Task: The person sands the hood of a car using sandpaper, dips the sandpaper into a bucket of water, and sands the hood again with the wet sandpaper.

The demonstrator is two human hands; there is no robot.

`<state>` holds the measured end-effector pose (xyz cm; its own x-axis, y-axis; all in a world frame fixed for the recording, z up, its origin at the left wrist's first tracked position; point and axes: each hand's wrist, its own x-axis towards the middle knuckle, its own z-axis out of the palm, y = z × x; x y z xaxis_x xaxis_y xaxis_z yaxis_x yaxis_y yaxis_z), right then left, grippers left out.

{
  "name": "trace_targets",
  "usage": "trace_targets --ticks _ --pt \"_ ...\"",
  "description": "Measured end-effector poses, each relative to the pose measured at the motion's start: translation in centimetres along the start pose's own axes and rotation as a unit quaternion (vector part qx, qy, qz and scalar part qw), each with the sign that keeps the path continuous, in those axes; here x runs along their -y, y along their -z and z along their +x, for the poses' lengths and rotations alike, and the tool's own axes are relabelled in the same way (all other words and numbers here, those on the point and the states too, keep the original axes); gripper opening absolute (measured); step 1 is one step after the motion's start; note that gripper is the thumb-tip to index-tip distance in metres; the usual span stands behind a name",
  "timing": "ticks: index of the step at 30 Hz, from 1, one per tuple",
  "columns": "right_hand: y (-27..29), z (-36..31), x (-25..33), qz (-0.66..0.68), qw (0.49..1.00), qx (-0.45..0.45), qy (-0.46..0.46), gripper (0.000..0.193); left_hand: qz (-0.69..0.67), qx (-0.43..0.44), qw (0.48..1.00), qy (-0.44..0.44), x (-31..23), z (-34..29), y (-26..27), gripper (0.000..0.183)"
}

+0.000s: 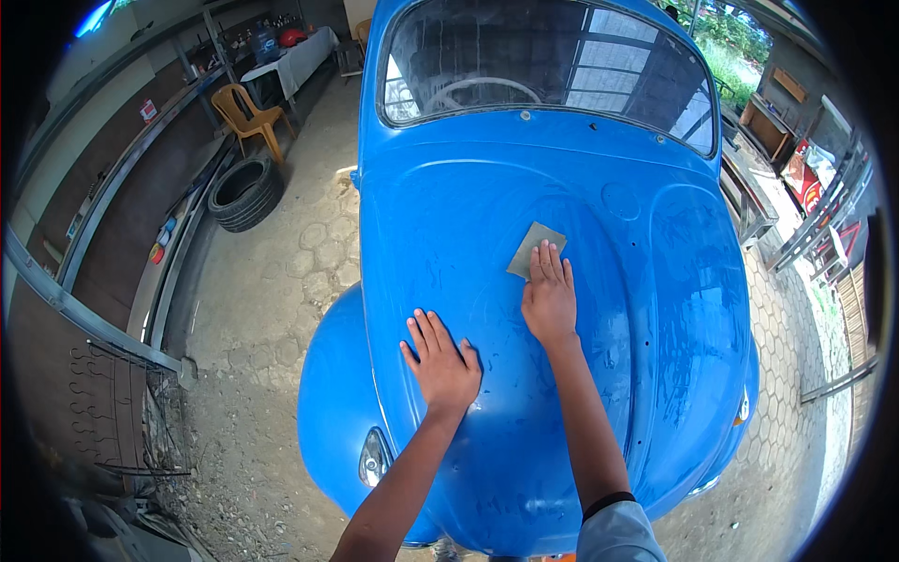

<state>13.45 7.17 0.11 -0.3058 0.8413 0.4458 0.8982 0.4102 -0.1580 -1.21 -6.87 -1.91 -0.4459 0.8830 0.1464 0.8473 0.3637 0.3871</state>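
A blue car hood (449, 225), wet with drops and smears, fills the middle of the view. My right hand (550, 304) holds a greyish-brown sheet of sandpaper (525, 249) against it, fingers together and laid over the sheet's right part. The sheet's upper and left edges stick out from under the fingers. Lower and to the left, my left hand (444, 370) rests on the hood with its fingers apart and nothing in it. Behind the hood is the windshield (552, 61), with a steering wheel visible through it.
On the left, a tire (245, 194) lies on the paved floor by an orange-brown plastic chair (251, 120). A cloth-covered table (298, 63) stands at the far left. A metal rack with hooks (112, 403) is at lower left. Benches and metal frames (824, 225) stand at right.
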Motion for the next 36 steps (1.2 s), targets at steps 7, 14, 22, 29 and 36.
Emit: trace_targets --ticks 7,14,22,29,36 --pt "2.6 -6.1 -0.6 0.083 0.993 0.041 0.074 0.057 -0.011 -0.032 0.999 0.01 0.3 1.9 -0.6 0.07" --pt "3.8 -8.5 -0.3 0.084 0.992 0.05 0.081 0.058 -0.009 -0.041 0.999 0.007 0.9 1.8 -1.1 0.07" --pt "0.3 1.9 -0.2 0.051 0.998 0.009 0.032 0.055 -0.008 -0.003 1.0 0.001 0.4 0.0 0.3 0.073" --pt "-1.2 3.4 -1.8 0.023 0.999 -0.007 0.03 0.054 -0.02 -0.008 1.0 -0.004 0.0 1.0 -0.4 0.072" --pt "3.2 -5.4 -1.2 0.081 0.994 0.029 0.066 0.053 -0.021 -0.017 1.0 0.014 0.3 1.9 -0.3 0.071"
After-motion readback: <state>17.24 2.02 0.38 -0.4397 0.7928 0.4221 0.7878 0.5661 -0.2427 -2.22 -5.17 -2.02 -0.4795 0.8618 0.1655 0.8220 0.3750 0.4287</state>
